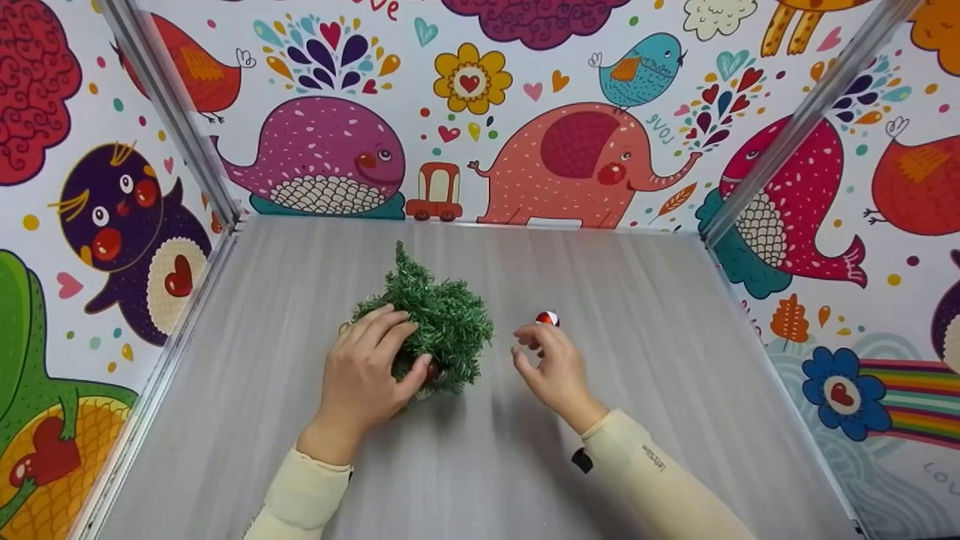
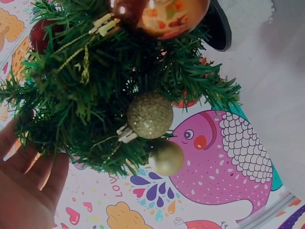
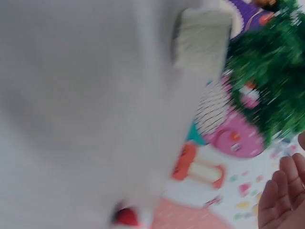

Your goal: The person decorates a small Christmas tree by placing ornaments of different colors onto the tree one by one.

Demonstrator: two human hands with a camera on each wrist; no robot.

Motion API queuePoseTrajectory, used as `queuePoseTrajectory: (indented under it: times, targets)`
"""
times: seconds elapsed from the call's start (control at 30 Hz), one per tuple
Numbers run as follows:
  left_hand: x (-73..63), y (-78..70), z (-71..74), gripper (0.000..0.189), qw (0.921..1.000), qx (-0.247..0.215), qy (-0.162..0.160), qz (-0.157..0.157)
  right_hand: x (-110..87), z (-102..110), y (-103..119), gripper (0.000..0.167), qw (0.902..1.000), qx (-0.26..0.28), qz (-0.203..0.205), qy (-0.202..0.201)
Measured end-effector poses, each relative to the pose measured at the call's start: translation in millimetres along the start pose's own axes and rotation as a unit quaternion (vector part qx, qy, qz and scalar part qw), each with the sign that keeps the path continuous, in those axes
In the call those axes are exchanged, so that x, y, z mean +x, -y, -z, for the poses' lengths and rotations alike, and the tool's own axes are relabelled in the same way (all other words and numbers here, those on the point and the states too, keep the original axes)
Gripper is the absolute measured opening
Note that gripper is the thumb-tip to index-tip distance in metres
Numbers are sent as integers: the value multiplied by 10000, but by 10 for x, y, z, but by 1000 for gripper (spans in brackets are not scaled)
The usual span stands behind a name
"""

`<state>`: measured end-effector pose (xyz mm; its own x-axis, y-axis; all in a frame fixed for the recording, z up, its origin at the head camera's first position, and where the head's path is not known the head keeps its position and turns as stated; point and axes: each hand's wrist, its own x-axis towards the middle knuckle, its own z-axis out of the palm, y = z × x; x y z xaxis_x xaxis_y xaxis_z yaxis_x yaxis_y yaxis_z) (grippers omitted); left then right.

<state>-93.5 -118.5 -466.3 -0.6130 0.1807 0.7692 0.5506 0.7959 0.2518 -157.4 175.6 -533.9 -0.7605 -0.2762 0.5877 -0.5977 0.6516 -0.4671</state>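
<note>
A small artificial Christmas tree (image 1: 450, 315) stands on the grey tabletop, left of centre in the head view. My left hand (image 1: 367, 367) rests against its near left side, thumb beside a dark red-brown bauble (image 1: 430, 369). In the left wrist view, its loosely extended fingers (image 2: 57, 176) touch the green branches. On the tree there hang a glittery gold bauble (image 2: 150, 115), a smooth gold bauble (image 2: 167, 158) and a shiny copper bauble (image 2: 162, 16). To the tree's right, my right hand (image 1: 556, 373) hovers with bent, relaxed fingers, near a red-and-white ball (image 1: 548, 318).
Printed cartoon panels (image 1: 420, 105) wall in the grey tabletop (image 1: 637, 300) at the back and both sides, with metal rails (image 1: 810, 112) at the corners. A blurred pale block-like shape (image 3: 202, 40) appears by the tree in the right wrist view.
</note>
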Motion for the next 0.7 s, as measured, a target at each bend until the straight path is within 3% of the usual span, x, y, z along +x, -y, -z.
queuePoseTrajectory:
  times: [0.17,0.33,0.53,0.7]
  targets:
    - [-10,9,21,36,9999,54,84,-4,-51,-43,-405,33,9949,-677,-710,230]
    - [-6,11,32,36,9999,-21,118,-25,-14,-106,-713,41,9830,-1176,-1324,483]
    - [23,-20,21,33,9998,-67,179,-109,24,-184,-871,47,9697,-1477,-1773,801]
    - [28,-51,14,29,9995,-79,234,-199,28,-244,-912,49,9649,-1602,-1854,948]
